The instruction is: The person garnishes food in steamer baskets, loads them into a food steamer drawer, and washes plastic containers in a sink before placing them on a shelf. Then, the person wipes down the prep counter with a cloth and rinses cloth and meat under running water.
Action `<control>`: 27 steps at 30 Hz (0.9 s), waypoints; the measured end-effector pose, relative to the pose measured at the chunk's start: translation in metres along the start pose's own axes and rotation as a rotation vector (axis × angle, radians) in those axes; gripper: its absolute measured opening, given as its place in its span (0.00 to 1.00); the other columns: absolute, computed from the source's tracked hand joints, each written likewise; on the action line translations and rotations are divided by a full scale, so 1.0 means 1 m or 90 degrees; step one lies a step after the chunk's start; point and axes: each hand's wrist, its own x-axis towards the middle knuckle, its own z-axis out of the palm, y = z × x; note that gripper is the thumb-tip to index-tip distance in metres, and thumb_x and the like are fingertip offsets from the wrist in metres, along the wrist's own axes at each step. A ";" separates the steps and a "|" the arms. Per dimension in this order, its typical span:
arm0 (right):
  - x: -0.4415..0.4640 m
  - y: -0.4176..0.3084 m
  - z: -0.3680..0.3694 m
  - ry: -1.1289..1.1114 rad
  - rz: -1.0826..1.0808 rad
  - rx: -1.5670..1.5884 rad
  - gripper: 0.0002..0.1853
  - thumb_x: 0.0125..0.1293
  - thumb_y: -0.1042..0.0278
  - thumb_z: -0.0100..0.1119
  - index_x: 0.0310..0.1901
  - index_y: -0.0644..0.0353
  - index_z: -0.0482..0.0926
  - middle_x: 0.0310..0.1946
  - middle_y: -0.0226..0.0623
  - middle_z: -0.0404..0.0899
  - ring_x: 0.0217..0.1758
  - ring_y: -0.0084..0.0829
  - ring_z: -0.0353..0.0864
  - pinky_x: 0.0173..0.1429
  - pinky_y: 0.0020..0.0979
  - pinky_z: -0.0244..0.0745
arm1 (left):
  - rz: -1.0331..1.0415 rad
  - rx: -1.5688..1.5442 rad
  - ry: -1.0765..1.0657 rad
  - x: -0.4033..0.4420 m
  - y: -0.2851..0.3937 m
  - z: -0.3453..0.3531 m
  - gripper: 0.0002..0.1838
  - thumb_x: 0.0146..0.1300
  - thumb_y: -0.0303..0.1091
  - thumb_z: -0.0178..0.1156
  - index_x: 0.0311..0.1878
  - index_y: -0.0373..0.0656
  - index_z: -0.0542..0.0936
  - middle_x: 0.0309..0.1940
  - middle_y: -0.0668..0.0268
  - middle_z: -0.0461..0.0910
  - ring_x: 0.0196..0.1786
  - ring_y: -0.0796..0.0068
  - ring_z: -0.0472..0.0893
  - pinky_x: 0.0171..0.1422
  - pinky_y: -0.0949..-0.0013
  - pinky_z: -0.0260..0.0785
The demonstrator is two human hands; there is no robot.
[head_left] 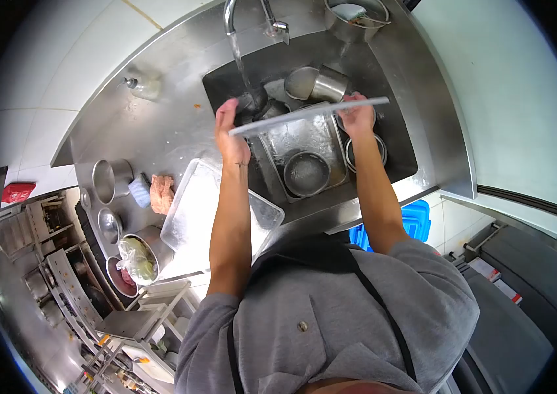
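Observation:
A flat, pale tray or lid [291, 117], seen nearly edge-on, spans the sink between my hands. My left hand [233, 134] is at its left end, fingers raised and pressed against it. My right hand [358, 117] grips it near the right end. Below it, a metal tray [298, 134] holding a round bowl [306, 174] sits in the sink [396, 141]. Water runs from the faucet [230, 18] onto dark items behind my left hand. A metal pot [329, 84] lies on its side behind the flat piece.
A translucent tray [186, 217] lies on the counter at the left, beside cloths [161, 194], a pot [111, 180] and a pot with a plastic bag [153, 249]. A soap bottle [143, 87] stands back left; another pot [357, 26] is behind the sink.

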 end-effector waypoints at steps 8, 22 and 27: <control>-0.033 -0.056 -0.010 -0.186 -0.077 -0.106 0.29 0.58 0.85 0.53 0.63 0.64 0.65 0.49 0.47 0.76 0.50 0.38 0.79 0.56 0.36 0.77 | -0.518 -0.028 -0.392 0.032 -0.038 -0.035 0.26 0.67 0.34 0.57 0.66 0.38 0.64 0.64 0.58 0.71 0.60 0.59 0.75 0.66 0.59 0.65; 0.038 -0.010 0.055 -0.227 -0.033 -0.328 0.28 0.66 0.79 0.53 0.68 0.60 0.64 0.41 0.35 0.80 0.36 0.26 0.81 0.38 0.26 0.78 | -0.458 0.074 -0.360 0.090 -0.024 -0.052 0.29 0.65 0.42 0.62 0.65 0.47 0.65 0.63 0.54 0.71 0.58 0.55 0.78 0.58 0.59 0.72; 0.060 0.031 0.076 -0.096 -0.593 -0.984 0.30 0.63 0.62 0.59 0.66 0.58 0.68 0.56 0.51 0.74 0.58 0.44 0.75 0.61 0.48 0.70 | -0.415 0.010 -0.410 0.074 -0.018 -0.041 0.41 0.63 0.58 0.59 0.73 0.54 0.55 0.65 0.53 0.70 0.57 0.52 0.78 0.58 0.57 0.73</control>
